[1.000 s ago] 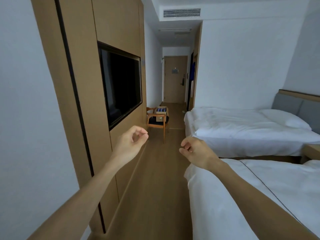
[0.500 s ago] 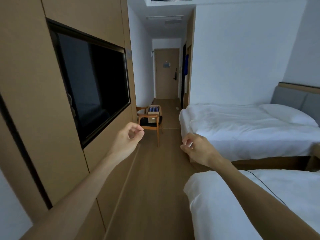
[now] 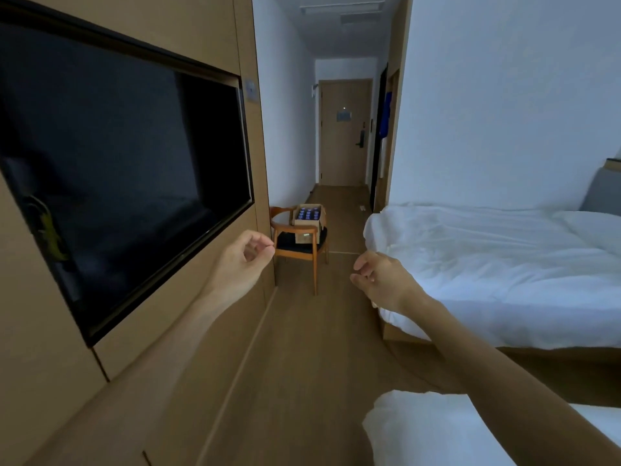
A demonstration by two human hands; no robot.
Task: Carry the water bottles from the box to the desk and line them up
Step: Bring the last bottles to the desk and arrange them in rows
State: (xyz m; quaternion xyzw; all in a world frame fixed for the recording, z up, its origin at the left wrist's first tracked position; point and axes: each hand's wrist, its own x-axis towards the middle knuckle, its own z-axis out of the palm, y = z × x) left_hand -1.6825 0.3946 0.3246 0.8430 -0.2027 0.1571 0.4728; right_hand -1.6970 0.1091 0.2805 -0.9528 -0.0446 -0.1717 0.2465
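Nearing box (image 3: 308, 219) (hands (image 3: 239, 260) empty), television now alongside.

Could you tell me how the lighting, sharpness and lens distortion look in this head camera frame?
Head view: dim and bluish, no hard shadows; the wide lens bows the television and wall panels at the edge; the box on the chair is small, its water bottles only blue blobs; the left hand and right hand look soft but readable; the screen shows only faint reflections.
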